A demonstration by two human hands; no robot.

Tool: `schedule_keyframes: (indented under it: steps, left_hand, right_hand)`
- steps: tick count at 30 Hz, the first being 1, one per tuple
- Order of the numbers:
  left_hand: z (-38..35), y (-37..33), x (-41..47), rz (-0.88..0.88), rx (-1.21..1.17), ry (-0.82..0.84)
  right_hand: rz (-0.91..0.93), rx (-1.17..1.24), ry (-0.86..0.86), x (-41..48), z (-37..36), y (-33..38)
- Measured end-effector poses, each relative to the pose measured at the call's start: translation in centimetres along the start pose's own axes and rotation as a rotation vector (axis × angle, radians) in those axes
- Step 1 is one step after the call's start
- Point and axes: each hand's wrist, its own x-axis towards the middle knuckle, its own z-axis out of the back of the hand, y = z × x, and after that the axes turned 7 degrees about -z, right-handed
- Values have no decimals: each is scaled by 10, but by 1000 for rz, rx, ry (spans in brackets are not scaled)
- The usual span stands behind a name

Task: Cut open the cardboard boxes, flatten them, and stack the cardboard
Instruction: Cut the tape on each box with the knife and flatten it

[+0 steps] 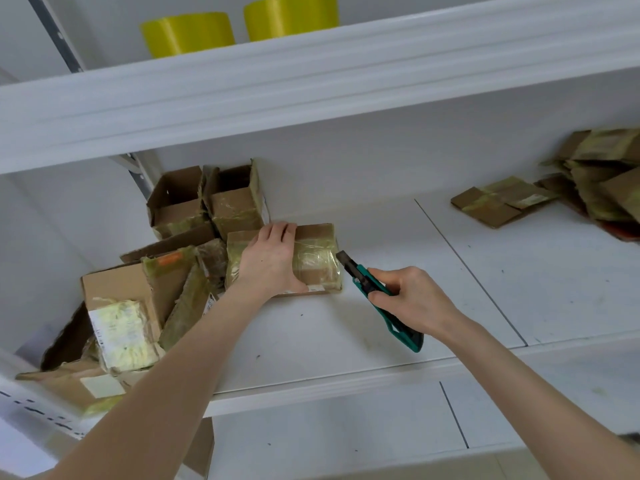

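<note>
Right now the taped box (317, 258) lies flat on the white shelf (381, 341), and everything else sits around it. The person's left hand (268, 259) is spread over its top, fingers reaching the far edge and thumb along the near edge, so the grip clasps the box. Just to the right of the box, the right hand (412, 299) has its grip closed round the handle of a green utility knife (362, 280). The knife's dark front end points up at the box's right side, though I cannot tell whether it touches the cardboard. Directly behind the box, against the back wall, two opened boxes (207, 202) stand side by side. To the left of the box a loose pile of cardboard boxes (138, 299) slumps toward the shelf's front edge, several wrapped in yellowish tape. Well off to the right of the box lies a stack of flattened cardboard (588, 178). Above the box, on the upper shelf (311, 74), stand two yellow rolls (188, 32).
</note>
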Motion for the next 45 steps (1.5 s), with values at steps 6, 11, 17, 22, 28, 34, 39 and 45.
schedule_keyframes:
  steps: [6, 11, 17, 22, 28, 34, 39, 45]
  left_hand:
    - [-1, 0, 1, 4, -13, -7]
    - [-2, 1, -1, 72, 7, -77]
    - [11, -25, 19, 230, 36, -62]
    - [7, -2, 18, 87, -118, 136]
    - [9, 6, 18, 40, -2, 167]
    - [2, -10, 16, 61, -41, 106]
    - [2, -12, 11, 42, -29, 81]
    - [18, -26, 17, 132, 109, 141]
  right_hand:
    - [-11, -26, 74, -6, 4, -8]
    - [-143, 392, -124, 5, 0, -14]
    - [-369, 297, -157, 57, -31, -28]
    - [-476, 63, -132, 84, -27, -51]
    - [-351, -246, -225, 89, -14, -42]
    - [-510, 763, 178, 73, -49, 22]
    - [-562, 933, 61, 84, -67, 22]
    - [-534, 937, -73, 90, -79, 21]
